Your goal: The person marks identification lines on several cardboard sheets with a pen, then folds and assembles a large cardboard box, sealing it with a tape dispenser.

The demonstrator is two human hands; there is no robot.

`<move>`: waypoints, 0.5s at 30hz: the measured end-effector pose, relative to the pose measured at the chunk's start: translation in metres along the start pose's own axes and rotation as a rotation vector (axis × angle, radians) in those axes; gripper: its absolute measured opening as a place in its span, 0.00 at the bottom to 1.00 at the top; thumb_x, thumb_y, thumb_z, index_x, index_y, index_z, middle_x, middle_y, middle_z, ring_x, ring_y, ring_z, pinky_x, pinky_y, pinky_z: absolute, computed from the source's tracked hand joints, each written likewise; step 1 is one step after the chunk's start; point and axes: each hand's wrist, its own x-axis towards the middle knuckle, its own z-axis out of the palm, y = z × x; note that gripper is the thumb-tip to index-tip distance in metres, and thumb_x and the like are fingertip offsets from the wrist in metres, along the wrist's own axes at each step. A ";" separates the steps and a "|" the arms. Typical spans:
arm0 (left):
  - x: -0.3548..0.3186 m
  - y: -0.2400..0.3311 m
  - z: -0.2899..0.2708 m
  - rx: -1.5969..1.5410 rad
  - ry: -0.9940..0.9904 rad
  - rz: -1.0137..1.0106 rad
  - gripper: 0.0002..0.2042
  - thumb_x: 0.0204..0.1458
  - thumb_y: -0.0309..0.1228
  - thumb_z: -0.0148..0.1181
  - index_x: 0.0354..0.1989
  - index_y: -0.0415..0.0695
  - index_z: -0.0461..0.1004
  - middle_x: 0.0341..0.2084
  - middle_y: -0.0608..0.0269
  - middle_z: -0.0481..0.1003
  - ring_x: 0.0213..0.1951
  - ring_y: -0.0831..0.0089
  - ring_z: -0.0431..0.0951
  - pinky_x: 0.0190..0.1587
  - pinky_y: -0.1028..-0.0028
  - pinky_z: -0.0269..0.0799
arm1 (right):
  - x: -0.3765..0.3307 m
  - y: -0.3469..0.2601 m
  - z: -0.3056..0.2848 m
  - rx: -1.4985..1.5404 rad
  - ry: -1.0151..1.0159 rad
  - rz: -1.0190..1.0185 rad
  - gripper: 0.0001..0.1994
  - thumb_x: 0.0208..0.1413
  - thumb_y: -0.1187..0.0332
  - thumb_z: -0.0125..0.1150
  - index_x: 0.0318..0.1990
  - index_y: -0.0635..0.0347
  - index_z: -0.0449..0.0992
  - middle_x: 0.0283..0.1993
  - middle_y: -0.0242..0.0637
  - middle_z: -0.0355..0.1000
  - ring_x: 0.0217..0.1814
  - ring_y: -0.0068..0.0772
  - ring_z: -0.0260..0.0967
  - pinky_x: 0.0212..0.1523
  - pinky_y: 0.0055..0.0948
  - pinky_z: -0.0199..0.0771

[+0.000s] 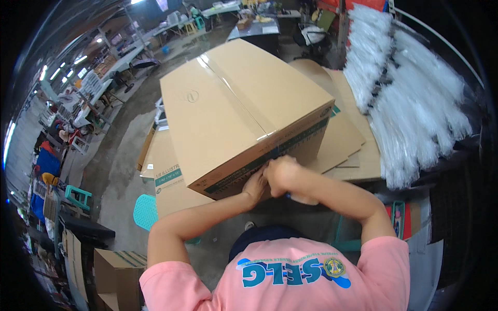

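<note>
A big brown cardboard box (233, 98) stands in front of me, its top seam covered by a strip of clear tape (236, 93). Its near side carries a dark green printed band. Against that side lies my left hand (254, 186), fingers stretched out, their tips partly hidden behind the right. My right hand (282, 173) is closed in a fist at the middle of the same side, touching or very near the left fingers. What it grips is hidden. Just under my right wrist shows a pale rounded thing (303, 199) with a bit of blue, too covered to name.
Flat cardboard sheets (340, 142) lie under and beside the box. Bundles of clear plastic wrap (410, 98) are piled at the right. A teal stool (145, 211) is at the left, and an open carton (120, 274) stands at the lower left. Worktables line the far left.
</note>
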 end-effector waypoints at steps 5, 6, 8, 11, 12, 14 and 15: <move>0.020 -0.018 -0.027 0.324 0.287 -0.222 0.33 0.58 0.42 0.38 0.72 0.46 0.43 0.73 0.59 0.34 0.74 0.62 0.30 0.72 0.56 0.21 | 0.092 0.031 0.227 -0.012 -0.519 -0.262 0.28 0.34 0.46 0.69 0.47 0.46 0.82 0.50 0.33 0.77 0.51 0.38 0.74 0.53 0.41 0.71; 0.004 -0.011 -0.013 0.316 0.226 -0.215 0.33 0.58 0.41 0.38 0.72 0.46 0.43 0.73 0.59 0.34 0.74 0.62 0.30 0.73 0.56 0.21 | 0.066 0.024 0.217 0.097 -0.509 -0.126 0.35 0.31 0.40 0.70 0.49 0.49 0.80 0.52 0.38 0.76 0.54 0.42 0.72 0.55 0.42 0.70; 0.004 0.003 -0.001 0.180 0.143 -0.074 0.33 0.58 0.42 0.39 0.72 0.45 0.44 0.74 0.60 0.32 0.74 0.62 0.31 0.72 0.55 0.20 | 0.016 0.057 0.191 0.268 -0.349 0.065 0.37 0.33 0.35 0.68 0.44 0.59 0.81 0.48 0.42 0.77 0.53 0.46 0.73 0.54 0.43 0.72; 0.011 0.069 0.073 0.111 0.114 0.047 0.34 0.57 0.44 0.46 0.71 0.48 0.49 0.72 0.58 0.43 0.73 0.61 0.39 0.72 0.53 0.28 | -0.025 0.112 0.159 0.415 0.245 0.354 0.36 0.34 0.33 0.68 0.41 0.56 0.82 0.41 0.48 0.78 0.45 0.48 0.76 0.46 0.43 0.75; 0.024 0.080 0.066 -0.037 0.083 0.183 0.33 0.56 0.44 0.49 0.70 0.50 0.52 0.70 0.58 0.48 0.71 0.60 0.44 0.71 0.51 0.32 | -0.027 0.149 0.169 0.503 0.365 0.480 0.31 0.37 0.38 0.69 0.46 0.50 0.80 0.34 0.48 0.77 0.41 0.48 0.76 0.42 0.45 0.75; 0.029 0.055 -0.009 -0.800 -0.217 0.470 0.31 0.54 0.45 0.55 0.67 0.53 0.58 0.65 0.58 0.58 0.67 0.59 0.54 0.69 0.47 0.40 | -0.026 0.184 0.156 0.430 0.550 0.620 0.32 0.45 0.53 0.68 0.60 0.48 0.70 0.47 0.56 0.70 0.46 0.52 0.73 0.44 0.47 0.74; 0.023 0.026 -0.056 -1.160 -0.278 0.505 0.31 0.53 0.45 0.58 0.66 0.55 0.61 0.62 0.59 0.63 0.66 0.59 0.59 0.68 0.45 0.44 | -0.017 0.210 0.177 0.309 0.792 0.640 0.31 0.48 0.58 0.67 0.62 0.48 0.68 0.47 0.55 0.68 0.43 0.54 0.73 0.42 0.49 0.73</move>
